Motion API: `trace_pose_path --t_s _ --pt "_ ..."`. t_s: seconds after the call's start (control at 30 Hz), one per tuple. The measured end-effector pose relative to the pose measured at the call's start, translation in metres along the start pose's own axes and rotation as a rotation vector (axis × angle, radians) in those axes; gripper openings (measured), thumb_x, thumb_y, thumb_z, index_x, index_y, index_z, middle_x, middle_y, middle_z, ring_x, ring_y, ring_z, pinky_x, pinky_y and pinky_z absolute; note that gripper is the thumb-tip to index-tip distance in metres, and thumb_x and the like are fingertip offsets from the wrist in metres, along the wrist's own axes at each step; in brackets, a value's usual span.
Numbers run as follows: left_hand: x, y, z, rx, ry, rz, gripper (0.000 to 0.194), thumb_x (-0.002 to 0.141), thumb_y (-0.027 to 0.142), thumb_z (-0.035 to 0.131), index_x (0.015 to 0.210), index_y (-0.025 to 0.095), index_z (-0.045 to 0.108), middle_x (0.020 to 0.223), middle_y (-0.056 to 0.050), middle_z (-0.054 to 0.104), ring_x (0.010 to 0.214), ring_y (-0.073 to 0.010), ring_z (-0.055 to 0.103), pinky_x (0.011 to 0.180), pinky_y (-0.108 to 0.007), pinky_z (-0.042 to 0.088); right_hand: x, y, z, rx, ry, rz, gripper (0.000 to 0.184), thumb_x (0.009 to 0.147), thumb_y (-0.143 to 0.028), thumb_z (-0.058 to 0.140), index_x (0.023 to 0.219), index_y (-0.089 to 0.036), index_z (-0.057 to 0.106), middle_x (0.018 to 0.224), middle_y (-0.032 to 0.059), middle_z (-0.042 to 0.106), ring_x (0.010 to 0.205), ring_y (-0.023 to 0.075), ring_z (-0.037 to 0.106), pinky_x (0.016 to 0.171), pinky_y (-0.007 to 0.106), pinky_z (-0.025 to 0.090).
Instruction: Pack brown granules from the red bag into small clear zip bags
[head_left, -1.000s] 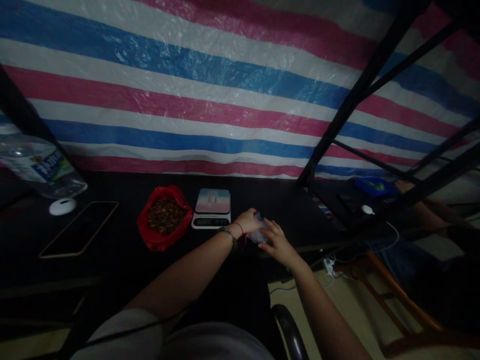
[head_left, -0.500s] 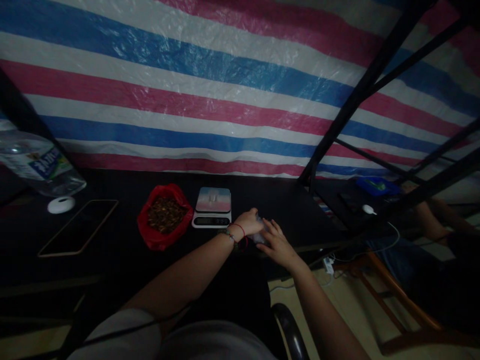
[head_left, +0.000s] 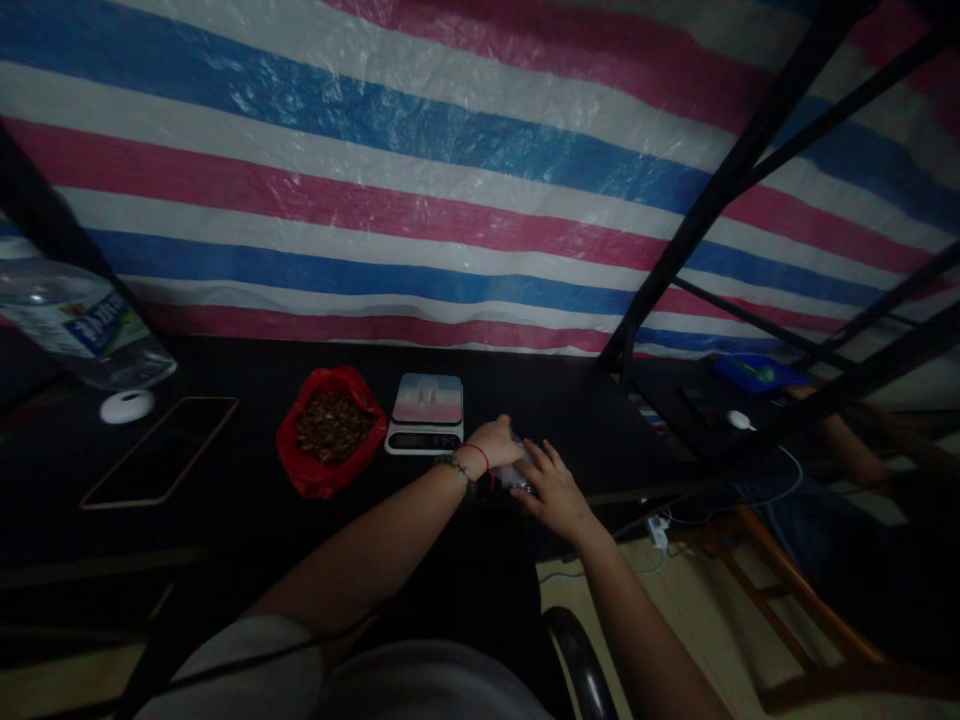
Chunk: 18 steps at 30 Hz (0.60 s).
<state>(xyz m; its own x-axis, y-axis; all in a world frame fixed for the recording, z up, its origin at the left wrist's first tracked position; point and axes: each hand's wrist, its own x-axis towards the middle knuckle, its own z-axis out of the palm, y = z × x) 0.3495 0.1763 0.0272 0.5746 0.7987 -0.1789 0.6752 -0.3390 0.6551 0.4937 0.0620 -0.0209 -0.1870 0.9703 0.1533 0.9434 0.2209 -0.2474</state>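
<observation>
Where both hands (head_left: 525, 465) meet, a crumpled clear bag (head_left: 519, 470) shows no clear axis.

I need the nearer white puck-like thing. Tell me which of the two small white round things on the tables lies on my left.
The white disc by the phone and bottle. The other one lies on the right-hand table, beside the blue tray.

Dark black tabletop (head_left: 225, 520) in front of a striped sheet. Lying on it, from left to right: a clear water bottle (head_left: 82, 325), a small white round thing (head_left: 127, 405), a flat phone (head_left: 160, 450), a red bag of brown bits (head_left: 330, 428), and a little white scale (head_left: 426, 413) just beside the bag.
</observation>
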Motion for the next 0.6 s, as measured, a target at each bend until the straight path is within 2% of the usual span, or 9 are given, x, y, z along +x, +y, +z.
trace_pose_path --t_s 0.07,0.13,0.2,0.27,0.3,0.37,0.43,0.5,0.6 --pt "0.000 -0.003 0.000 -0.023 0.024 0.010 0.051 0.070 0.021 0.060 0.119 0.011 0.053 0.105 -0.019 0.067 0.096 -0.0296 0.065 0.076 -0.031 0.049 0.001 0.002 0.001 0.069 0.030 0.004 0.049 0.085 -0.047 0.055 0.130 -0.029 0.050 0.151 0.0064 0.028 0.142 0.0334 0.013 0.111 0.055 0.024" --pt "-0.002 -0.007 0.001 -0.047 0.062 0.032 0.057 0.071 0.016 0.057 0.127 0.013 0.047 0.113 -0.016 0.065 0.102 -0.0265 0.063 0.082 -0.030 0.048 0.004 0.008 0.003 0.207 0.145 0.045 0.061 0.083 -0.046 0.057 0.139 -0.027 0.038 0.153 0.0088 0.022 0.141 0.0318 0.016 0.111 0.053 0.025" --pt "-0.005 -0.009 0.002 -0.110 0.130 0.093 0.062 0.072 0.011 0.053 0.133 0.016 0.042 0.120 -0.013 0.061 0.106 -0.0228 0.060 0.088 -0.028 0.046 0.008 0.015 0.005 0.409 0.325 0.145 0.082 0.079 -0.045 0.061 0.147 -0.023 0.019 0.153 0.0153 0.019 0.137 0.0313 0.029 0.107 0.052 0.033" --pt "-0.009 -0.010 0.002 -0.209 0.191 0.185 0.064 0.073 0.008 0.051 0.136 0.017 0.039 0.117 -0.010 0.062 0.104 -0.0199 0.060 0.090 -0.028 0.045 0.012 0.022 0.005 0.636 0.441 0.238 0.094 0.076 -0.044 0.064 0.147 -0.019 0.009 0.146 0.0207 0.032 0.124 0.0304 0.048 0.097 0.049 0.044" --pt "-0.010 -0.010 0.002 -0.263 0.211 0.237 0.064 0.074 0.008 0.050 0.136 0.017 0.039 0.113 -0.008 0.063 0.100 -0.0185 0.061 0.089 -0.028 0.046 0.014 0.025 0.004 0.732 0.458 0.261 0.090 0.075 -0.044 0.064 0.146 -0.018 0.014 0.138 0.0203 0.043 0.115 0.0291 0.055 0.092 0.047 0.048" --pt "-0.013 -0.009 0.002 -0.353 0.223 0.337 0.062 0.075 0.007 0.048 0.136 0.018 0.038 0.105 -0.006 0.064 0.094 -0.0160 0.061 0.087 -0.028 0.047 0.016 0.028 0.001 0.849 0.468 0.273 0.070 0.076 -0.043 0.062 0.136 -0.018 0.037 0.121 0.0156 0.059 0.100 0.0261 0.062 0.085 0.043 0.052" --pt "-0.014 -0.009 0.003 -0.418 0.237 0.416 0.063 0.075 0.006 0.046 0.136 0.019 0.037 0.107 -0.005 0.062 0.096 -0.0147 0.059 0.091 -0.028 0.046 0.016 0.027 -0.002 0.859 0.527 0.279 0.047 0.078 -0.041 0.061 0.118 -0.019 0.054 0.109 0.0118 0.064 0.094 0.0244 0.064 0.083 0.041 0.053" --pt "-0.013 -0.010 0.004 -0.455 0.261 0.424 0.068 0.071 0.003 0.048 0.137 0.020 0.036 0.115 -0.006 0.060 0.105 -0.0156 0.057 0.097 -0.030 0.043 0.014 0.025 -0.003 0.829 0.584 0.285 0.038 0.078 -0.040 0.061 0.109 -0.019 0.059 0.107 0.0108 0.065 0.095 0.0241 0.063 0.084 0.041 0.052" --pt "-0.010 -0.014 0.010 -0.482 0.256 0.287 0.085 0.063 -0.001 0.053 0.141 0.017 0.026 0.125 -0.010 0.054 0.113 -0.0186 0.053 0.101 -0.032 0.041 0.012 0.021 0.003 0.793 0.538 0.257 0.046 0.077 -0.040 0.062 0.118 -0.020 0.054 0.112 0.0116 0.063 0.099 0.0246 0.062 0.089 0.042 0.051"
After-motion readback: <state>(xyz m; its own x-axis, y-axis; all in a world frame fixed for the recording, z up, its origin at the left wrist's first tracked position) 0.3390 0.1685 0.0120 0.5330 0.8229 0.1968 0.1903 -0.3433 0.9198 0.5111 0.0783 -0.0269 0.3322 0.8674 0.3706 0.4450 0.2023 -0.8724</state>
